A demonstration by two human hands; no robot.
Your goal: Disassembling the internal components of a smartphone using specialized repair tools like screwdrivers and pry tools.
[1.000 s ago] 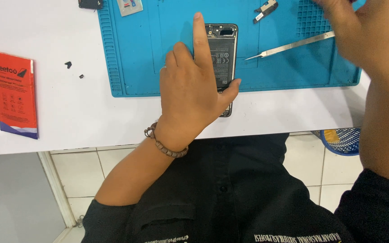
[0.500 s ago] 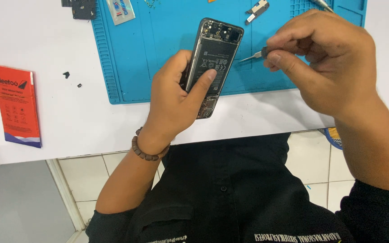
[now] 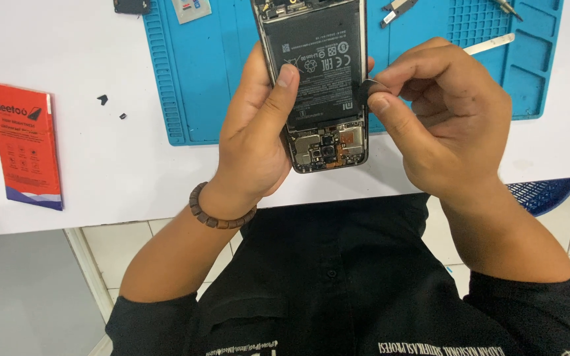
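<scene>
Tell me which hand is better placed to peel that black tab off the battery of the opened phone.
The right hand, probably: its fingers already pinch the black tab at the battery's edge, while the left hand is busy gripping the phone.

Blue mat (image 3: 206,72), black battery (image 3: 315,66)

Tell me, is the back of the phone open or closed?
Open. The phone, held in the left hand, has no back cover: its black battery and circuit boards are exposed. The right hand pinches a small dark piece beside it.
</scene>
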